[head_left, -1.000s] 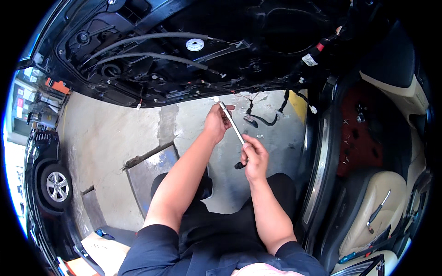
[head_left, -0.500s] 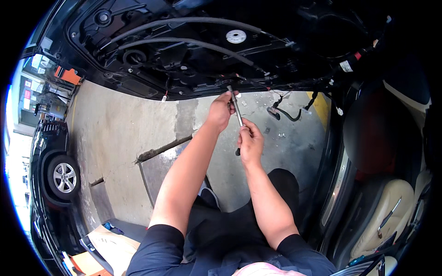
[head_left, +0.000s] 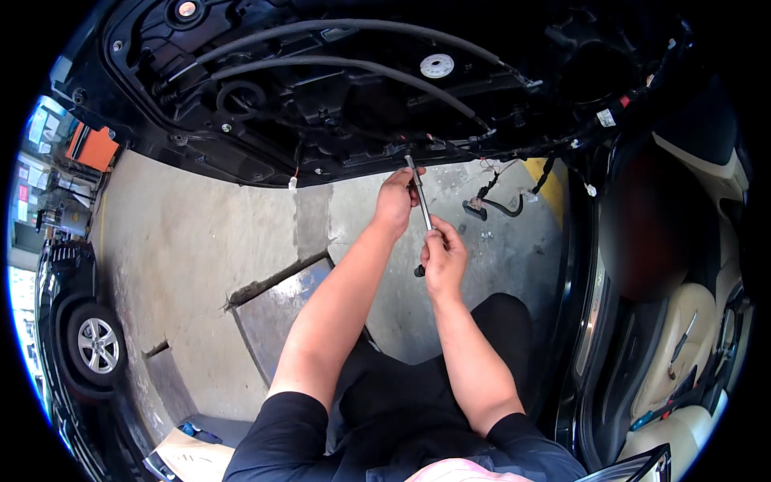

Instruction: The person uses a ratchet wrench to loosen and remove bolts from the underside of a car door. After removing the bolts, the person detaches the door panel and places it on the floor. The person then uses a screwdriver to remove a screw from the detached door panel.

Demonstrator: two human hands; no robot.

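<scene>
My left hand (head_left: 395,205) is closed around the upper end of a slim metal shaft tool (head_left: 423,205). Lower down, my right hand (head_left: 444,265) grips the same tool near its dark handle. The tool's tip is at the bottom part of an opened-up black car door (head_left: 361,108); whether it touches a fastener is too small to tell. Above are two grey sleeved cables (head_left: 345,63) and a white plastic disc (head_left: 437,65). Right of my hands, a black wire harness with connectors (head_left: 504,206) hangs below the door.
The concrete floor (head_left: 185,241) has a recessed metal plate (head_left: 273,309). A black car's wheel (head_left: 99,344) is at left, with orange equipment (head_left: 91,146) beyond it. At right are the door sill and a beige seat (head_left: 666,353) with a screwdriver-like tool (head_left: 682,337) on it.
Both hands have lifted the tool, bringing its tip from below the door's edge onto the lower part of the door. The view has shifted somewhat.
</scene>
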